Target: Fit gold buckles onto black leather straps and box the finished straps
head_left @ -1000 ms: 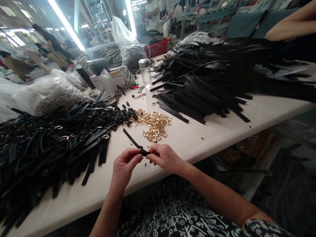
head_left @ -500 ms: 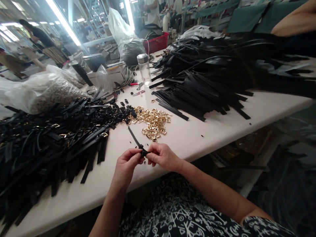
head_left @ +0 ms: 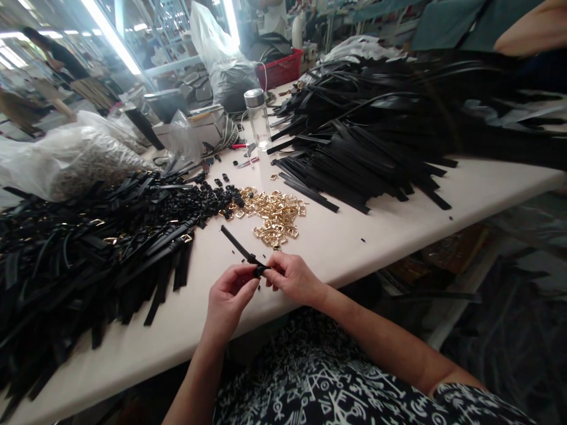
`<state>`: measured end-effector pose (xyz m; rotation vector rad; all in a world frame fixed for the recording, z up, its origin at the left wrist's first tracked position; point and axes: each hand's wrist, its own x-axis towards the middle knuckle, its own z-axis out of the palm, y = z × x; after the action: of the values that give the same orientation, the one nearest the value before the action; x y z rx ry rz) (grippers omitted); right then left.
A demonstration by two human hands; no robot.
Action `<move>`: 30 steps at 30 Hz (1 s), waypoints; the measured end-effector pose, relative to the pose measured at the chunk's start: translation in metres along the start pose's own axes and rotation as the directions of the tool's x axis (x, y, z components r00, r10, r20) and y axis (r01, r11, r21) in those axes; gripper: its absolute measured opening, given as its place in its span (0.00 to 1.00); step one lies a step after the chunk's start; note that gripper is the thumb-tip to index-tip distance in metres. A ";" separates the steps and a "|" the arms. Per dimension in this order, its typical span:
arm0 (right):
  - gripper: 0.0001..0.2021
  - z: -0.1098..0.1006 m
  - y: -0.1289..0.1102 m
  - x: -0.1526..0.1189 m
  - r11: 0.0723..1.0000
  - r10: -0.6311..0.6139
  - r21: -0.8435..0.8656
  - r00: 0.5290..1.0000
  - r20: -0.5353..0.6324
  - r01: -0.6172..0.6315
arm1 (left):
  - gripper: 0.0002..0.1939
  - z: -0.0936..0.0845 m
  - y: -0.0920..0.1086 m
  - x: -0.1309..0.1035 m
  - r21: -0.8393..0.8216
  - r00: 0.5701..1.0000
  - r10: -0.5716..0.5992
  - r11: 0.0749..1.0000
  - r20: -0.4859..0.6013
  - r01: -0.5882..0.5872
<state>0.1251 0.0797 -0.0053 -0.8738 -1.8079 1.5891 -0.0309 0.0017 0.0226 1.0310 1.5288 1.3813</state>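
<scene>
A narrow black strap (head_left: 236, 242) points up and left from between my two hands, near the table's front edge. My left hand (head_left: 231, 295) has its fingers closed around the strap's lower end, where a small dark piece shows at the fingertips. From the other side, my right hand (head_left: 292, 278) pinches the same end. Fingers hide part of this end. Just beyond the hands lies a pile of gold buckles (head_left: 277, 215). Small black loops (head_left: 212, 199) are heaped to its left.
Finished-looking black straps with buckles (head_left: 146, 248) cover the table's left side. Loose black strips (head_left: 354, 159) spread at the right. A glass bottle (head_left: 259, 124), red-handled tool (head_left: 248, 162) and clear bags (head_left: 75, 153) stand or lie farther back. Another person's arm (head_left: 531, 29) shows upper right.
The strap's free end has swung slightly left and lies lower. My left fingers have shifted on the strap, with the thumb lower; my right hand still pinches it. The view has moved slightly.
</scene>
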 end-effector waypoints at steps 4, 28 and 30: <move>0.06 0.003 0.002 0.001 1.000 -0.002 0.017 1.000 0.015 0.002 | 0.10 0.000 -0.006 0.001 0.018 0.997 0.040 0.999 -0.062 -0.039; 0.07 0.000 -0.002 -0.001 0.974 0.059 0.218 0.998 0.026 -0.063 | 0.20 0.007 -0.019 0.016 -0.496 0.955 -0.286 0.842 -0.078 0.211; 0.06 0.001 -0.002 -0.002 0.982 0.058 0.180 0.998 -0.001 -0.057 | 0.19 0.009 -0.019 0.015 -0.494 0.951 -0.302 0.838 -0.070 0.230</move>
<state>0.1254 0.0773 -0.0034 -0.8513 -1.6181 1.7533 -0.0283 0.0181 0.0028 0.3970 1.2701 1.5495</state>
